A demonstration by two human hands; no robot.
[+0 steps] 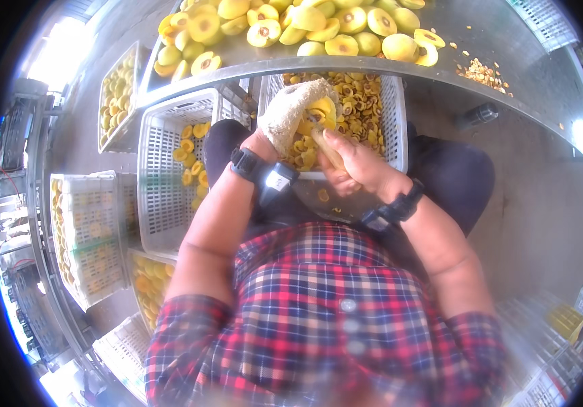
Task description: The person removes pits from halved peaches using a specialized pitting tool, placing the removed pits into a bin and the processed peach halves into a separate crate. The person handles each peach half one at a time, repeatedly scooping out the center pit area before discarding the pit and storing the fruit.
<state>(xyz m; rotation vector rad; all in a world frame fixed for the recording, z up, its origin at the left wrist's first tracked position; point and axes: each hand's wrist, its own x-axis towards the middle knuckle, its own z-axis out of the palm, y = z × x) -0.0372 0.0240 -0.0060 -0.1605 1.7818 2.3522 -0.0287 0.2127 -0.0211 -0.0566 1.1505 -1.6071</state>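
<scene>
My left hand (pixel 294 112), in a pale knit glove, holds a yellow peach half (pixel 322 113) with its cut side towards my right hand. My bare right hand (pixel 355 163) is closed around the wooden handle (pixel 328 148) of a tool, whose working end meets the fruit and is mostly hidden. Both hands are over a white plastic crate (pixel 399 122) full of pits and fruit scraps (pixel 360 104) between my knees. Above it, halved yellow peaches (pixel 263 33) are heaped on a metal table (pixel 322 64).
A white crate (pixel 156 203) with some pitted halves (pixel 187 146) stands at my left knee. Further left are more fruit-filled crates (pixel 88 239). Small kernels or fragments (pixel 480 74) lie on the table's right part. A dark cylindrical object (pixel 480 114) is below the table edge.
</scene>
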